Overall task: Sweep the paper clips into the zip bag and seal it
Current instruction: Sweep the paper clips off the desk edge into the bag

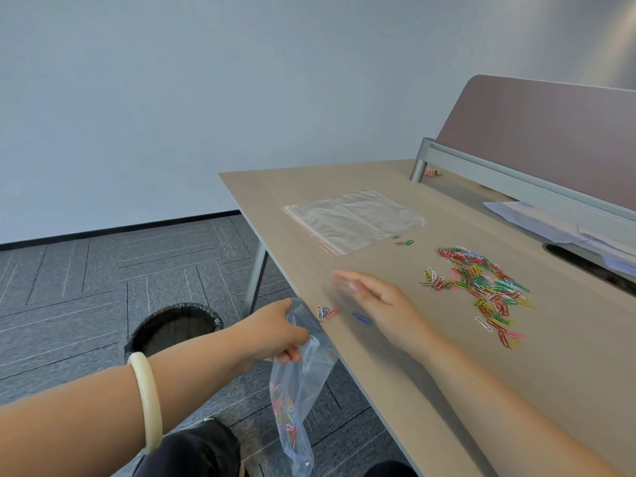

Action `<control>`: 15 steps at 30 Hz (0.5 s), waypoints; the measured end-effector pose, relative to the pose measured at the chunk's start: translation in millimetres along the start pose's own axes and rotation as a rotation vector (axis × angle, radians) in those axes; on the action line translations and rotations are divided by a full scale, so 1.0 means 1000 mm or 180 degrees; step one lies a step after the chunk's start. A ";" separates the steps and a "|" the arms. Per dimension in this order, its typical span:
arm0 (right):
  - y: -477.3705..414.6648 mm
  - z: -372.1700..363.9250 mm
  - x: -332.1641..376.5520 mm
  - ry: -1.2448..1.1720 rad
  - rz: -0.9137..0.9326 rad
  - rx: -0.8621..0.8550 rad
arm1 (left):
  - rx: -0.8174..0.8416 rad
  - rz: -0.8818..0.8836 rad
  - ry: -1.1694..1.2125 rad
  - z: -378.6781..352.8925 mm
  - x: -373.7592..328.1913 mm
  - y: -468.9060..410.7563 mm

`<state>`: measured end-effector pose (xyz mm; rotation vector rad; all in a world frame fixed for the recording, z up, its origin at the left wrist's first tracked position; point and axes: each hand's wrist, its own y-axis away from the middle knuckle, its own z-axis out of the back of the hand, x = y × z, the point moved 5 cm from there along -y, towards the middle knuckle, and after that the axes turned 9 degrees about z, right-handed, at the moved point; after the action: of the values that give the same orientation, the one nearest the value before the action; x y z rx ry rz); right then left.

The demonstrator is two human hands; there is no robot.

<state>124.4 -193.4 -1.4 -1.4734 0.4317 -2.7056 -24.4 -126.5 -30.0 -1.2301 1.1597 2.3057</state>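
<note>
Clear zip bag (pixel 299 401), partly filled with colourful paper clips (pixel 481 287).

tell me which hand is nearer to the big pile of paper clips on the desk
Right. The right hand lies flat on the desk just left of the pile of paper clips. The left hand is off the desk edge, holding the zip bag.

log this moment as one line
left hand: holds clear zip bag at wooden desk edge | right hand: sweeping | coloured paper clips: mostly on desk
</note>
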 end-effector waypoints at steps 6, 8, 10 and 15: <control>0.041 0.138 -0.060 0.2875 -0.1334 -0.1310 | 0.0016 0.0019 -0.0002 -0.001 0.002 -0.002; 0.070 0.156 -0.086 0.2750 -0.2269 -0.1329 | 0.0039 0.0027 0.0000 -0.001 0.002 -0.004; 0.082 0.157 -0.097 0.2705 -0.2600 -0.1222 | 0.0046 0.0029 -0.0018 -0.001 0.002 -0.005; 0.065 0.154 -0.112 0.2794 -0.2761 -0.1178 | 0.0042 0.0033 -0.0049 -0.004 0.000 -0.002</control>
<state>306.9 -272.7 -30.4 -0.3842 0.3572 -4.1046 -21.4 -127.9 -32.5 -1.2025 1.1770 2.3071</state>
